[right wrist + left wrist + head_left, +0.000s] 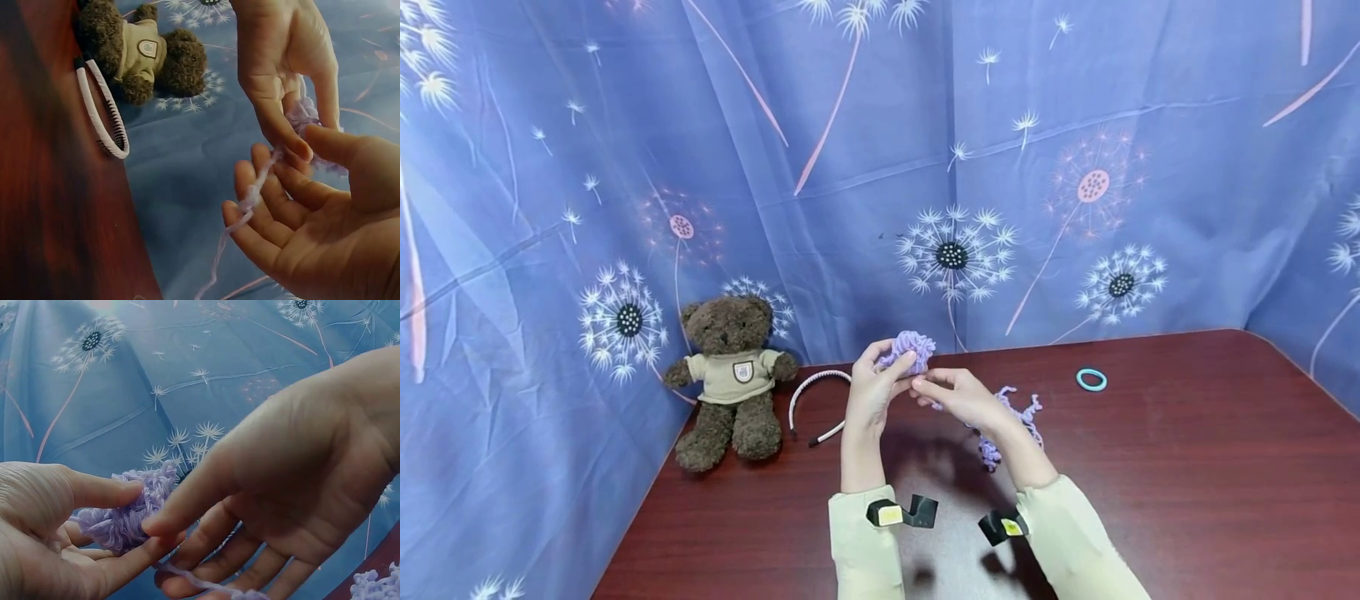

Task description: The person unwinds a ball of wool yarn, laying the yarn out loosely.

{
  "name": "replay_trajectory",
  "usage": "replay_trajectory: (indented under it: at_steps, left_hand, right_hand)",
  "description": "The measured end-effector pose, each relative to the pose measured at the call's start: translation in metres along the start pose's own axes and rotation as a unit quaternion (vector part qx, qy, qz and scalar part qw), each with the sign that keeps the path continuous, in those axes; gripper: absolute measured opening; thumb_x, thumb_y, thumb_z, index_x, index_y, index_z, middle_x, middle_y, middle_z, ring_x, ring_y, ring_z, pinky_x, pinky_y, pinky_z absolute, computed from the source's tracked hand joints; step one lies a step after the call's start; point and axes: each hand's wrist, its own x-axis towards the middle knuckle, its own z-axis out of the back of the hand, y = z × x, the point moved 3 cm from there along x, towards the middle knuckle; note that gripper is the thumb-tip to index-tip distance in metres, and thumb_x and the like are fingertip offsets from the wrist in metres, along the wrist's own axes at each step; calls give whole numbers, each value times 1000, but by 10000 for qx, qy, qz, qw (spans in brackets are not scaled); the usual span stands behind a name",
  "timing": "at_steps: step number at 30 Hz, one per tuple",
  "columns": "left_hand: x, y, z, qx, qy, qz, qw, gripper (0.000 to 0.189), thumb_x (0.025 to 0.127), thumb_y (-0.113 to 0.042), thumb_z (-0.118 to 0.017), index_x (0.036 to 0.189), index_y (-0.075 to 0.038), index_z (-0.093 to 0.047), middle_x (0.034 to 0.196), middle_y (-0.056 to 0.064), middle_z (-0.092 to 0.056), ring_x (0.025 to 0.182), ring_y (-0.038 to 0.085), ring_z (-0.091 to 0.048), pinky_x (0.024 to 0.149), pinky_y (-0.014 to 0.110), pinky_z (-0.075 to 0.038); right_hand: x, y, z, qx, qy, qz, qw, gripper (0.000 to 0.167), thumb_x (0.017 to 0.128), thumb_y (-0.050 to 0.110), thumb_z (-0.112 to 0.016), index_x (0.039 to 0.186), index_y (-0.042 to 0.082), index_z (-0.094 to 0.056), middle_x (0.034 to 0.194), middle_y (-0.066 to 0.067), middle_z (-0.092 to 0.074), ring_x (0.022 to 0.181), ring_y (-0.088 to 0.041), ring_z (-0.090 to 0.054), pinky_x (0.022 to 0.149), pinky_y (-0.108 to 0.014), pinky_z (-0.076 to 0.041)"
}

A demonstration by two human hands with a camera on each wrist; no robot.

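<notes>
My left hand (pixel 871 392) holds a bunched roll of purple knitted yarn (pixel 917 346) above the table, its thumb pressed on the near side. At the roll's lower right edge, my right hand (pixel 964 398) pinches the yarn between thumb and forefinger. In the left wrist view the roll (pixel 128 522) looks thick and loopy, gripped from both sides. A loose purple strand (pixel 219 250) runs from it across the right fingers in the right wrist view. More curly purple yarn (pixel 990 454) lies on the table behind the right wrist, partly hidden by it.
A brown teddy bear (pixel 730 379) in a beige shirt sits at the table's left edge. Beside it lies a white headband (pixel 801 396). A turquoise ring (pixel 1091 380) rests on the dark red table (pixel 1187 467) at the right. A blue dandelion-print curtain (pixel 850 208) hangs behind.
</notes>
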Motion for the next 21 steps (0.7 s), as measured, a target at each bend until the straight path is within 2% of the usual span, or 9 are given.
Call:
replay_trajectory:
  at_steps: [2, 5, 8, 12, 16, 21]
  left_hand:
    - [0, 0, 1, -10, -21, 7, 10000, 29, 90, 5, -60, 118, 8, -52, 91, 4, -65, 72, 12, -69, 67, 23, -60]
    - [2, 0, 3, -39, -47, 47, 10000, 29, 90, 6, -59, 119, 9, -51, 93, 6, -64, 75, 13, -68, 67, 25, -61]
    - [2, 1, 5, -88, -99, 93, 9999, 30, 90, 6, -59, 119, 8, -51, 95, 7, -62, 76, 13, -67, 66, 27, -61]
    - [3, 1, 8, -151, -166, 76, 9997, 30, 90, 7, -59, 119, 8, -52, 95, 8, -62, 76, 13, -66, 65, 27, -61]
    - [3, -2, 10, -198, -258, 53, 9995, 30, 90, 7, -59, 118, 9, -51, 94, 8, -62, 74, 12, -65, 64, 23, -60]
    - [3, -4, 15, -256, -264, 40, 9993, 32, 88, 10, -58, 120, 9, -49, 95, 7, -61, 78, 11, -65, 66, 22, -59]
  right_hand:
    - [0, 0, -1, 77, -89, -48, 9999, 38, 99, 24, -55, 120, -8, -61, 102, -19, -71, 88, -15, -66, 81, -29, -56]
    - [0, 0, 3, 134, -319, -96, 9994, 35, 98, 21, -56, 114, -9, -63, 91, -11, -68, 80, -10, -62, 84, -32, -57]
    - [-1, -1, 9, 47, -496, -152, 9986, 32, 97, 21, -58, 111, -7, -65, 88, 0, -63, 79, -9, -61, 83, -29, -57]
    - [-2, -3, 17, -101, -499, -148, 9986, 31, 96, 21, -60, 111, -5, -65, 88, 2, -65, 78, -7, -61, 75, -26, -54]
    - [-2, -5, 25, -211, -405, -99, 9989, 29, 94, 18, -62, 109, -7, -66, 76, 3, -65, 73, -8, -61, 65, -22, -49]
    - [-4, -8, 37, -161, -553, -4, 9983, 31, 94, 15, -62, 111, -10, -64, 72, 7, -64, 71, -5, -59, 68, -21, -50]
